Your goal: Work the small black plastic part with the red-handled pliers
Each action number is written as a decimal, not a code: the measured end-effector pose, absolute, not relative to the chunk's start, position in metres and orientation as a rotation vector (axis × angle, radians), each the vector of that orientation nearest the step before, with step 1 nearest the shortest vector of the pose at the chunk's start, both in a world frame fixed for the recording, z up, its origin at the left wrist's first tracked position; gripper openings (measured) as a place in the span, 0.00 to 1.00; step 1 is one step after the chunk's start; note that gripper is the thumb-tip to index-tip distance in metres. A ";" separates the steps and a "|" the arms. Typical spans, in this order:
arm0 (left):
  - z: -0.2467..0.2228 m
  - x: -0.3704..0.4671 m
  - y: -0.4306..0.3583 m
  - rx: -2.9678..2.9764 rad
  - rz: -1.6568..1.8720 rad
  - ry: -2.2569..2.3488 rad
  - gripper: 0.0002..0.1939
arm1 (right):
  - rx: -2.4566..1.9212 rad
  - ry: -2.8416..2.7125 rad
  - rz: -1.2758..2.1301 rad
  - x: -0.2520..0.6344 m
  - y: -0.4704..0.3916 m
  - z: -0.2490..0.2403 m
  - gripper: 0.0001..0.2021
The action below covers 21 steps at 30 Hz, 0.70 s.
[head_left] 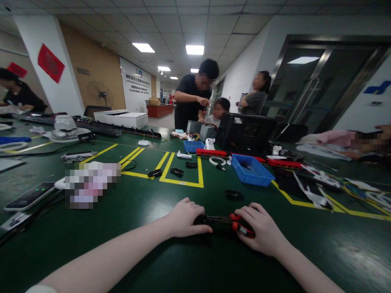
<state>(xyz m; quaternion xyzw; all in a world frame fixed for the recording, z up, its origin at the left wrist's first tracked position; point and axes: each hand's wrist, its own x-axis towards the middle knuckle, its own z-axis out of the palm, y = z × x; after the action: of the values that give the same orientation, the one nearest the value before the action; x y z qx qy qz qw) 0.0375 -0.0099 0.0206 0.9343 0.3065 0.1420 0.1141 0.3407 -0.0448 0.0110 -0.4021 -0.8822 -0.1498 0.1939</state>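
Red-handled pliers (243,229) are gripped in my right hand (263,230), their jaws pointing left. My left hand (187,219) is closed round a small black part (200,220) whose kind I cannot make out. The tips of the pliers reach this part, and a thin metallic piece shows between the two hands. Just beyond my hands lies another small black part (233,194). Farther off, similar black parts (177,172) rest on the green table (134,252) in and near a yellow-taped box.
A blue tray (253,173) stands ahead to the right, a smaller blue tray (194,146) behind it. A power bank (30,195) with cables lies left. A black computer case (246,132) and a white box (122,118) stand farther back. Several other people are around the table.
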 end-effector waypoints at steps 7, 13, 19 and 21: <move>0.024 0.037 -0.011 2.730 0.417 0.882 0.23 | -1.149 -2.473 -0.419 0.340 -0.046 0.013 0.19; 0.024 0.037 -0.011 2.710 0.422 0.905 0.23 | -1.136 -2.475 -0.432 0.337 -0.047 0.019 0.18; 0.024 0.037 -0.010 2.684 0.426 0.894 0.21 | -1.114 -2.488 -0.445 0.335 -0.047 0.021 0.18; 0.023 0.037 -0.010 2.686 0.430 0.898 0.21 | -1.100 -2.496 -0.462 0.334 -0.048 0.022 0.18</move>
<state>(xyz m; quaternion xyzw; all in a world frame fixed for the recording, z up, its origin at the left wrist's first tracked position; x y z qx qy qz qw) 0.0373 -0.0096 0.0227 0.9286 0.3106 0.1486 0.1381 0.3344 -0.0476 0.0222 -0.3907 -0.8864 -0.1642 0.1864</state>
